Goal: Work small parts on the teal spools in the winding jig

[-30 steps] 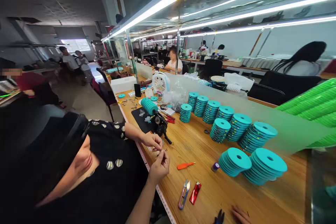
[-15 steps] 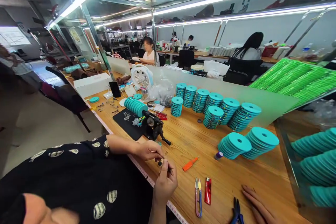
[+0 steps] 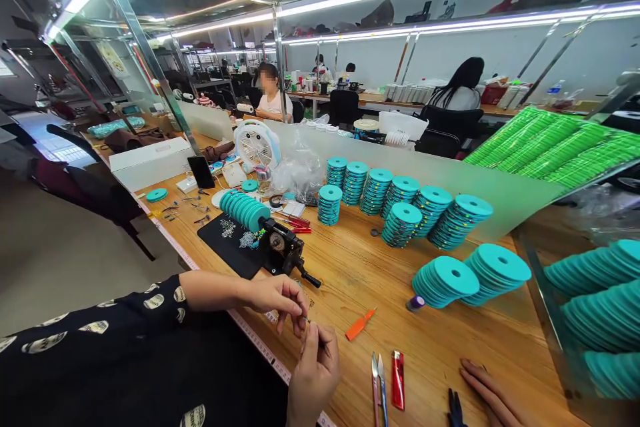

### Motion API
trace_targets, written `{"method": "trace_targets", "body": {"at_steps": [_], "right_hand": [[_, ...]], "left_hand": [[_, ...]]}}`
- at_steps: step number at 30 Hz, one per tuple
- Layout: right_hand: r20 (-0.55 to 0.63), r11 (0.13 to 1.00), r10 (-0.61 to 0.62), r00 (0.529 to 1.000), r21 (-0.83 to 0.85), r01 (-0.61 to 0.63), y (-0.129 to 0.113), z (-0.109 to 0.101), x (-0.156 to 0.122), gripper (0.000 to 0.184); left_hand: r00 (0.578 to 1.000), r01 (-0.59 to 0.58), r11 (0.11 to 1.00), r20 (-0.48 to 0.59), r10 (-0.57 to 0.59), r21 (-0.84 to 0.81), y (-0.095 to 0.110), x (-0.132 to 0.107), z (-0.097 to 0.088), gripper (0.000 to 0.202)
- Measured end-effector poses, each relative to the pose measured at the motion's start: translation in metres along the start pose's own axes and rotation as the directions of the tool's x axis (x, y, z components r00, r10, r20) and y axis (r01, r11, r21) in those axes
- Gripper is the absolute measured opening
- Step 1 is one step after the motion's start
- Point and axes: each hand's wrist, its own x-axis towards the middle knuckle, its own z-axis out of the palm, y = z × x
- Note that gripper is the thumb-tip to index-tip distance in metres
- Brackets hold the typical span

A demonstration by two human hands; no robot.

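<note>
Long wooden workbench [image 3: 450,353] carries rows of stacked teal discs [image 3: 445,283]. Seated workers are visible further down the room. A black mat [image 3: 230,240] lies left of centre, with a small clamped winder [image 3: 283,247] at its edge, a row of teal discs [image 3: 245,210] mounted on it. Loose on the bench nearer the front: orange tool [image 3: 360,324], red lighter [image 3: 397,380], snips [image 3: 377,390] and pliers [image 3: 455,410]. A co-worker's hand [image 3: 487,390] is resting just beside the pliers.

Fine fingertip work is judged to be in hand, just in front of the winder. Left hand [image 3: 273,297] and right hand [image 3: 315,373] are brought together, both closed to a tight pinch, with no tool held. A small part [image 3: 306,320] is held between the fingertips, clear of the bench; it is too small and too hidden to identify. A steady pinch and close fingertip control are called for next.
</note>
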Motion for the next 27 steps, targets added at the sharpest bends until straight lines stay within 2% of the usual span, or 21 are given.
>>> {"method": "trace_targets", "body": {"at_steps": [2, 5, 9, 14, 19, 23, 27], "right_hand": [[-0.115, 0.983, 0.108, 0.987, 0.158, -0.090, -0.010, -0.002, 0.004, 0.025], [-0.205, 0.936, 0.237, 0.950, 0.311, -0.166, -0.021, 0.001, 0.005, 0.021], [-0.244, 0.902, 0.282, 0.928, 0.396, -0.170, -0.025, 0.007, 0.004, 0.019], [-0.300, 0.919, 0.241, 0.923, 0.376, -0.118, -0.023, 0.009, 0.005, 0.020], [-0.381, 0.954, 0.193, 0.904, 0.287, -0.083, -0.025, 0.011, 0.006, 0.020], [-0.435, 0.970, 0.157, 0.887, 0.237, -0.055, -0.027, 0.014, 0.002, 0.020], [-0.349, 0.956, 0.215, 0.912, 0.268, -0.123, -0.024, 0.014, -0.004, 0.025]], "left_hand": [[1.000, 0.015, 1.000, -0.015, -0.016, -0.017, -0.001, 0.000, 0.001, 0.035], [0.999, 0.036, 0.999, -0.033, -0.037, -0.032, -0.003, -0.001, 0.003, 0.039], [0.996, 0.067, 0.998, -0.056, -0.068, -0.013, -0.007, 0.000, 0.004, 0.043], [0.992, 0.101, 0.995, -0.074, -0.099, 0.023, -0.013, 0.000, 0.005, 0.050], [0.992, 0.104, 0.991, -0.083, -0.097, 0.082, -0.015, 0.000, 0.007, 0.055], [0.992, 0.028, 0.978, -0.124, -0.002, 0.206, -0.010, -0.002, 0.010, 0.049], [0.988, -0.090, 0.933, -0.086, 0.127, 0.348, -0.005, -0.004, 0.012, 0.043]]}}
